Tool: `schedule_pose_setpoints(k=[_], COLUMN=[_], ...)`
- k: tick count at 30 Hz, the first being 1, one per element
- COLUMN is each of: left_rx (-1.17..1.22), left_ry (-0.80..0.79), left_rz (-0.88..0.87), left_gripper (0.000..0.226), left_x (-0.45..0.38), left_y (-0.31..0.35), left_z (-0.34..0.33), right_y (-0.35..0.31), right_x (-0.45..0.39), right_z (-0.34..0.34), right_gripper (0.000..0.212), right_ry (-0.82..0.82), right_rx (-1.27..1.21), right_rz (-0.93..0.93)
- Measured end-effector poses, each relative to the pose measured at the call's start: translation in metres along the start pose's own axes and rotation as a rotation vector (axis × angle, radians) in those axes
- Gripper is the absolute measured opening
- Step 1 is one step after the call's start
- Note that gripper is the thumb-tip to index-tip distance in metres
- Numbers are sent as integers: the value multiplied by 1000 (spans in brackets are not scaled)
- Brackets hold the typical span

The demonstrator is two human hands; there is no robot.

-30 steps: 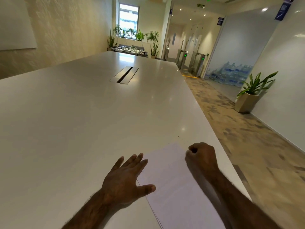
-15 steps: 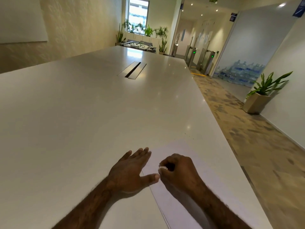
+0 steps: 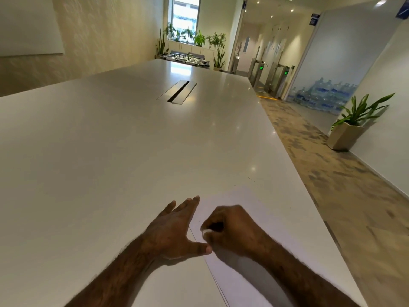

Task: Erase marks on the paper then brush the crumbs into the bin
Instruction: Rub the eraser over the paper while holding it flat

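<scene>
Paper (image 3: 261, 220), white sheet, lies flat on the long white surface (image 3: 110, 151) near its right edge, at the near end, turned at an angle; looks like more than one sheet stacked, edges showing at the lower left. Left hand (image 3: 174, 231) rests flat, palm down, on the surface at the paper's left edge, fingers (image 3: 188, 204) straight and close together pointing away, thumb spread out to the right with its tip touching the paper. Right hand (image 3: 234, 227) sits on the paper just beside the left thumb, fingers curled tight into a fist around a small white thing, probably an eraser (image 3: 207, 232), only a sliver visible at the fingertips, pressed down toward the sheet. Faint line marks on the paper next to the left hand, too small to read. A few tiny dark specks on the surface just past the paper's far corner. Slot cover (image 3: 177, 91) set into the surface farther up the middle. Potted plant (image 3: 354, 122) on the floor against the right wall, well apart from the surface. More plants by the far window.
</scene>
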State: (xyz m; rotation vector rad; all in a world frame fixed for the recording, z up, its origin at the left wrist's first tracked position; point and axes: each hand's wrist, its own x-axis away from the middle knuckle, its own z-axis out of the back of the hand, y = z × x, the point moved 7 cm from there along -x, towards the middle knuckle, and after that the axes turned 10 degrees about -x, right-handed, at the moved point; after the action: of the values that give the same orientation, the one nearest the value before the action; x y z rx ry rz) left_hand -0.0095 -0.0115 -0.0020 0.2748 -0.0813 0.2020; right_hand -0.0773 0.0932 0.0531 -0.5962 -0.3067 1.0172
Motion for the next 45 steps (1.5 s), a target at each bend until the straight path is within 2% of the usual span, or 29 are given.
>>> schedule_pose_setpoints(k=[2, 5, 8, 9, 12, 15, 18, 21, 22, 25, 28, 29, 32, 33, 35, 36, 37, 39, 40, 41, 43, 44, 45], left_rx=[6, 24, 22, 25, 30, 38, 32, 33, 33, 33, 25, 28, 36, 37, 33, 31, 32, 26, 23, 24, 26, 26, 25], left_ry=[-1, 18, 18, 12, 28, 38, 56, 32, 26, 40, 24, 21, 36, 43, 37, 33, 30, 34, 40, 46, 34, 26, 19], left_rz=[7, 0, 11, 14, 5, 6, -26, -10, -10, -14, 7, 2, -15, -11, -3, -1, -4, -13, -10, -7, -6, -6, -7], left_gripper=[121, 122, 121, 121, 122, 121, 123, 122, 122, 123, 121, 121, 123, 123, 124, 125, 125, 124, 123, 123, 123, 123, 123], left_x=[-1, 0, -2, -2, -2, -2, -3, -4, -4, -3, -4, -3, -2, -4, -5, -4, -3, -2, -2, -3, -3, -2, -1], left_y=[0, 2, -1, 0, 1, -4, -3, -5, -4, -3, -4, -3, -2, -4, -6, -6, -6, -4, -3, -4, -4, -4, -3], left_z=[-1, 1, 3, 2, 1, 1, 0, -3, -5, -3, -3, -3, -2, 0, -3, -4, -6, -4, -2, 0, 0, -2, -3], right_y=[6, 3, 3, 2, -1, -3, -12, -2, -3, -4, 11, 9, -6, 7, 32, 33, 29, 5, 2, 12, 34, 38, 33], right_x=[-5, -9, -13, -13, -15, -15, -16, -19, -17, -15, -14, -11, 4, 1, 1, 3, 5, 12, 15, 11, 12, 14, 15], right_z=[9, 1, 7, 7, -2, 4, -10, 4, 5, -3, 18, 15, -3, 7, 36, 39, 32, 4, 2, 11, 40, 43, 36], right_gripper=[15, 15, 13, 13, 15, 13, 15, 15, 14, 12, 11, 11, 10, 11, 14, 14, 13, 11, 11, 11, 12, 12, 12], right_ry=[100, -37, 105, 105, -20, 120, -14, 186, 191, 44, 262, 257, 44, 90, 324, 376, 358, 156, 106, 148, 354, 383, 343], right_rx=[0, -26, -54, -55, -53, -59, -67, -77, -69, -71, -32, -27, -57, -64, -16, 7, 9, -40, -74, -101, -50, -47, -61], right_rz=[-33, -24, -31, -51, -47, -64, -42, -102, -101, -88, -175, -162, -132, -180, -291, -312, -281, -188, -179, -215, -299, -318, -290])
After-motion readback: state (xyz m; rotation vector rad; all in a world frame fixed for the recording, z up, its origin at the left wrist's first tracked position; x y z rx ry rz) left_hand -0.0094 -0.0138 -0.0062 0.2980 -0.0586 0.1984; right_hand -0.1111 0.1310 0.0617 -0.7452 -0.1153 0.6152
